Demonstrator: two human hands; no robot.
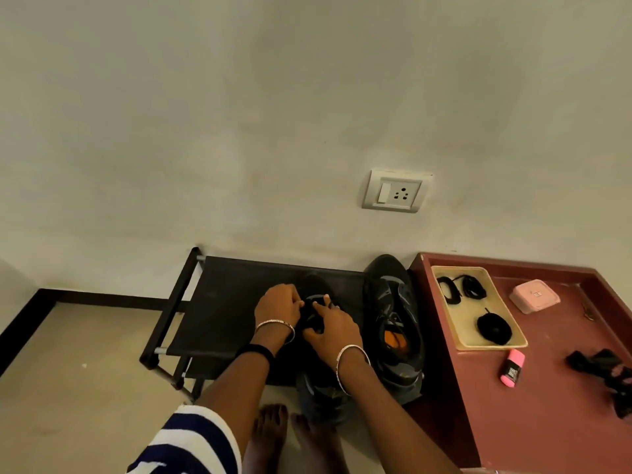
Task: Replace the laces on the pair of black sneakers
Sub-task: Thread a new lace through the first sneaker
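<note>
Two black sneakers stand on a low black rack [222, 302]. The nearer sneaker [321, 388] points away from me, and both hands work at its lacing. My left hand [278, 304] pinches the black lace at the upper eyelets. My right hand [333, 328] lies over the tongue with fingers bent on the lace. The second sneaker [393, 323], with an orange insole, stands to the right, its lace loose. Coiled black laces [494, 328] lie in a beige tray [458, 342].
A dark red table [547, 422] on the right carries the tray, a pink box [535, 295], a pink highlighter [511, 367] and a black strap bundle [605, 371]. A wall socket [396, 191] sits above the rack. My bare feet [294, 436] stand on the floor below.
</note>
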